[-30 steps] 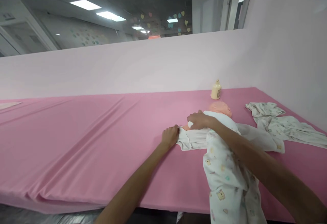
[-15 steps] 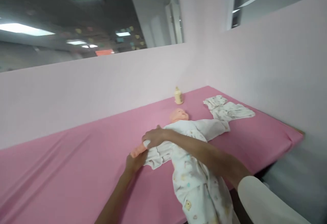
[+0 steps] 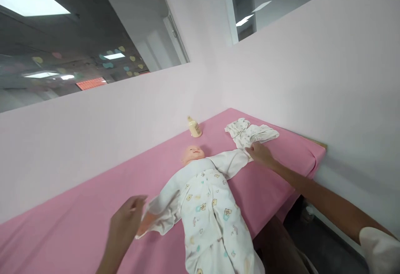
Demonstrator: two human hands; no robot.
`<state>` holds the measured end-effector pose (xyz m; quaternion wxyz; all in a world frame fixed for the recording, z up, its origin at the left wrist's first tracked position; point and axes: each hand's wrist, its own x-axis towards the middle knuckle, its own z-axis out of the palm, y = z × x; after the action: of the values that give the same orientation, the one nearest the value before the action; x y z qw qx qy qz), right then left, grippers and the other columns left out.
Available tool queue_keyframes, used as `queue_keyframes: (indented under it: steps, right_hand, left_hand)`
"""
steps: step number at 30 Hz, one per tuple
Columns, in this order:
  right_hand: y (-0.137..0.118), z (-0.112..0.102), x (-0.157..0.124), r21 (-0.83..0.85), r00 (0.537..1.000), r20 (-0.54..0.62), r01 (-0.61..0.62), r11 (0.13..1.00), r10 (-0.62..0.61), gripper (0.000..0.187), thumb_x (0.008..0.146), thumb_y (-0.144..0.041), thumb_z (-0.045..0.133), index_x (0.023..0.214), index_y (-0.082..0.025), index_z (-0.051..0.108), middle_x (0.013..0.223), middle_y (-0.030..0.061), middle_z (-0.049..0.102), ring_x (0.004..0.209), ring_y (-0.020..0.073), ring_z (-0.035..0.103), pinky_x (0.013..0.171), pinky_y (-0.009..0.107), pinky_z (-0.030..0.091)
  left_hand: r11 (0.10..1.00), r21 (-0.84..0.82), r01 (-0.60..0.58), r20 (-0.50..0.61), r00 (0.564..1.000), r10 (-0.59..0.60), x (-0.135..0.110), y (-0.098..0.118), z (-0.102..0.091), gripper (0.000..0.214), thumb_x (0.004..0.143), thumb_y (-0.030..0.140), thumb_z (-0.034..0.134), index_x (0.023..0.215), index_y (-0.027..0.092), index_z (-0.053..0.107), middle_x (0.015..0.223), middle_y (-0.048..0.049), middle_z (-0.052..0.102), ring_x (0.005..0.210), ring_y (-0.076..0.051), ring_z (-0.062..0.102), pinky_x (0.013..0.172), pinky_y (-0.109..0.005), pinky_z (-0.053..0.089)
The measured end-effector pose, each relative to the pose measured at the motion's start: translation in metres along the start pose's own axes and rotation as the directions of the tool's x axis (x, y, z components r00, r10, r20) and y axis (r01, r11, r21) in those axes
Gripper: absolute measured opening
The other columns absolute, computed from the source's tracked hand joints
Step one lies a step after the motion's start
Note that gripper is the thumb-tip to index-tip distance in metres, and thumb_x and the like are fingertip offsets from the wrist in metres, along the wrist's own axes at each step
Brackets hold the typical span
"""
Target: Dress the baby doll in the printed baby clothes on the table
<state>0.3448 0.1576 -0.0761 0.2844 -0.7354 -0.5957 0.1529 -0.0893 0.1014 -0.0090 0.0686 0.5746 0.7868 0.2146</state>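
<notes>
Since the earlier head picture, the right hand (image 3: pixel 261 154) has swung across from the eight o'clock sleeve (image 3: pixel 170 203) to the two o'clock cuff, while the left hand (image 3: pixel 125 220) has come off the arm end; both sleeves now lie spread from the doll (image 3: pixel 193 154). The doll rests on the pink sheet (image 3: pixel 109 199) inside a printed white garment (image 3: pixel 208 211), head at twelve, one arm showing within the eight o'clock sleeve opening. Both hands' fingers are curled, the left's beside that opening; whether either grips cloth, I cannot tell. At twelve, beyond the head, stands a pale yellow bottle (image 3: pixel 195 129), contents unclear.
</notes>
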Motion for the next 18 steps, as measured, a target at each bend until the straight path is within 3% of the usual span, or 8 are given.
queue_keyframes:
  steps: [2, 3, 5, 6, 8, 11, 14, 18]
  right_hand:
    - [0.014, 0.010, 0.000, 0.038, 0.998, 0.040, -0.049, 0.998, 0.048, 0.032, 0.089, -0.041, 0.045, 0.066, -0.020, 0.039, 0.068, 0.0004, 0.052, 0.063, 0.0142, 0.046, 0.055, 0.026, 0.026]
    - [0.015, 0.016, -0.001, 0.053, 0.997, 0.051, -0.052, 0.997, 0.049, 0.031, 0.088, -0.040, 0.046, 0.065, -0.021, 0.037, 0.067, -0.0006, 0.049, 0.061, 0.0135, 0.044, 0.055, 0.026, 0.025]
    - [0.010, 0.028, -0.001, 0.075, 0.999, 0.050, -0.021, 0.997, 0.018, 0.029, 0.086, -0.033, 0.048, 0.064, -0.021, 0.033, 0.063, -0.0023, 0.045, 0.059, 0.0124, 0.040, 0.054, 0.026, 0.022]
    - [0.008, 0.030, 0.000, 0.086, 0.999, 0.045, -0.004, 0.996, 0.000, 0.028, 0.084, -0.029, 0.049, 0.064, -0.021, 0.032, 0.062, -0.0031, 0.043, 0.057, 0.0119, 0.039, 0.054, 0.026, 0.022]
    - [0.010, 0.025, 0.005, 0.116, 0.999, 0.027, 0.031, 0.993, -0.034, 0.027, 0.082, -0.023, 0.049, 0.063, -0.020, 0.030, 0.060, -0.0040, 0.040, 0.056, 0.0111, 0.036, 0.054, 0.026, 0.022]
    - [0.032, -0.006, 0.023, 0.151, 0.996, -0.093, 0.001, 0.989, 0.014, 0.022, 0.085, -0.022, 0.041, 0.065, -0.021, 0.032, 0.064, -0.0023, 0.041, 0.061, 0.0122, 0.036, 0.057, 0.027, 0.025]
    - [0.062, -0.040, 0.044, 0.186, 0.947, -0.266, -0.133, 0.973, 0.180, 0.022, 0.090, -0.021, 0.022, 0.075, -0.020, 0.039, 0.075, 0.0042, 0.046, 0.068, 0.0155, 0.037, 0.060, 0.029, 0.027]
    - [0.076, -0.046, 0.057, 0.232, 0.903, -0.309, -0.234, 0.944, 0.299, 0.021, 0.089, -0.022, 0.024, 0.087, -0.018, 0.045, 0.078, 0.0066, 0.050, 0.069, 0.0183, 0.040, 0.062, 0.031, 0.030]
  left_hand:
    - [0.968, -0.097, -0.233, 0.073, 0.968, 0.240, -0.009, 0.059, 0.019, 0.032, 0.084, 0.049, 0.043, 0.094, 0.027, 0.063, 0.101, 0.0001, 0.071, 0.094, -0.023, 0.066, 0.080, -0.034, 0.054]
    - [0.912, -0.122, -0.392, 0.105, 0.909, 0.404, -0.011, 0.089, 0.031, 0.036, 0.086, 0.049, 0.041, 0.097, 0.025, 0.064, 0.106, -0.0026, 0.070, 0.098, -0.022, 0.065, 0.086, -0.034, 0.052]
    - [0.749, -0.113, -0.653, 0.195, 0.725, 0.661, -0.012, 0.139, 0.057, 0.040, 0.091, 0.047, 0.036, 0.106, 0.022, 0.063, 0.120, -0.0054, 0.065, 0.115, -0.022, 0.057, 0.102, -0.035, 0.044]
    - [0.684, -0.079, -0.725, 0.264, 0.646, 0.716, -0.010, 0.157, 0.069, 0.042, 0.092, 0.045, 0.036, 0.117, 0.022, 0.060, 0.131, -0.0064, 0.059, 0.124, -0.023, 0.051, 0.108, -0.037, 0.039]
    - [0.628, 0.028, -0.777, 0.410, 0.582, 0.702, -0.004, 0.182, 0.087, 0.046, 0.089, 0.043, 0.043, 0.126, 0.018, 0.056, 0.139, -0.0108, 0.053, 0.130, -0.028, 0.046, 0.110, -0.042, 0.035]
    - [0.604, 0.143, -0.784, 0.536, 0.574, 0.619, 0.002, 0.193, 0.095, 0.047, 0.085, 0.036, 0.049, 0.128, 0.017, 0.054, 0.134, -0.0128, 0.057, 0.124, -0.030, 0.052, 0.104, -0.043, 0.039]
    - [0.627, 0.166, -0.761, 0.562, 0.595, 0.574, 0.001, 0.191, 0.088, 0.048, 0.086, 0.033, 0.045, 0.131, 0.017, 0.051, 0.133, -0.0123, 0.057, 0.122, -0.029, 0.053, 0.101, -0.039, 0.041]
    - [0.671, 0.155, -0.726, 0.562, 0.623, 0.545, -0.002, 0.186, 0.082, 0.048, 0.086, 0.031, 0.045, 0.132, 0.017, 0.051, 0.137, -0.0126, 0.055, 0.127, -0.030, 0.049, 0.103, -0.039, 0.038]
